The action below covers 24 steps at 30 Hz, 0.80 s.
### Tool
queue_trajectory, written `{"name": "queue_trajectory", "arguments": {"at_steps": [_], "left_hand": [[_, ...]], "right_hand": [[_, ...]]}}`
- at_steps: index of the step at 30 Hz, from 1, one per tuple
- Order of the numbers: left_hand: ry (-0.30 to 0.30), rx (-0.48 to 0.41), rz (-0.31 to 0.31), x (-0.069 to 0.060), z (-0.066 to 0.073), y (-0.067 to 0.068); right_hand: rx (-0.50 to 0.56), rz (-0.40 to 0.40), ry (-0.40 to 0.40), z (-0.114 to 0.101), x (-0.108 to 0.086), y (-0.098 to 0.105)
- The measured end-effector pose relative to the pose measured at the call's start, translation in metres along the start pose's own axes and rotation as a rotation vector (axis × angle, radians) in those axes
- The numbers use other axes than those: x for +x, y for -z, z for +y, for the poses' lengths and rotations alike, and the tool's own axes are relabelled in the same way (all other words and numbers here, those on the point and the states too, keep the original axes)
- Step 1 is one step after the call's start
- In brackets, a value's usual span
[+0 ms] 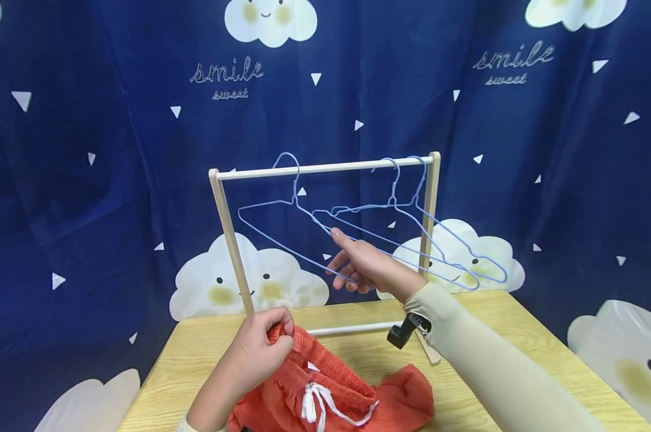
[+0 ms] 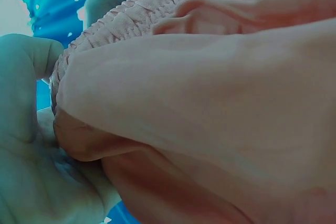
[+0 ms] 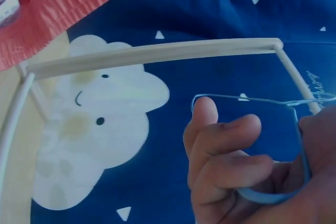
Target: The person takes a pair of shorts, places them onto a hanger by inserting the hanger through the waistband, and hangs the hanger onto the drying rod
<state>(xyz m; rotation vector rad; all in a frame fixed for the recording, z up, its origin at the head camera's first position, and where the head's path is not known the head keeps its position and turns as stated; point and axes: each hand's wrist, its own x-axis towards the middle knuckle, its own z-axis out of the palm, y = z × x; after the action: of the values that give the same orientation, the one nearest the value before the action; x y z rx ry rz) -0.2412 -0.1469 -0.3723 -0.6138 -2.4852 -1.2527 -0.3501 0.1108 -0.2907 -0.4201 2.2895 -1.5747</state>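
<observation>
In the head view, my left hand (image 1: 263, 345) grips the elastic waistband of red drawstring pants (image 1: 330, 384). The cloth, bunched with a white drawstring, lies over the table and fills much of the left wrist view. My right hand (image 1: 365, 264) is at a blue wire clothes hanger (image 1: 268, 238), whose hook sits over the rack's top rail. Its thumb lies by the sloping shoulder wire. In the right wrist view, the curled fingers (image 3: 226, 166) go round the hanger's wire, which runs into the palm.
A small clothes rack (image 1: 325, 168) with wooden posts and a white rail stands on the wooden table (image 1: 498, 336). Two more blue hangers (image 1: 395, 201) hang near its right post. Behind is a dark blue curtain (image 1: 141, 120) with clouds and triangles.
</observation>
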Motion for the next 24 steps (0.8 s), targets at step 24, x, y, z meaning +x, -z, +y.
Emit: {"name": "queue_trajectory", "arguments": {"at_steps": [24], "left_hand": [[0.059,0.012,0.163,0.005,-0.017,0.016]], "right_hand": [[0.303,-0.413,0.283,0.138,-0.106,0.045]]}}
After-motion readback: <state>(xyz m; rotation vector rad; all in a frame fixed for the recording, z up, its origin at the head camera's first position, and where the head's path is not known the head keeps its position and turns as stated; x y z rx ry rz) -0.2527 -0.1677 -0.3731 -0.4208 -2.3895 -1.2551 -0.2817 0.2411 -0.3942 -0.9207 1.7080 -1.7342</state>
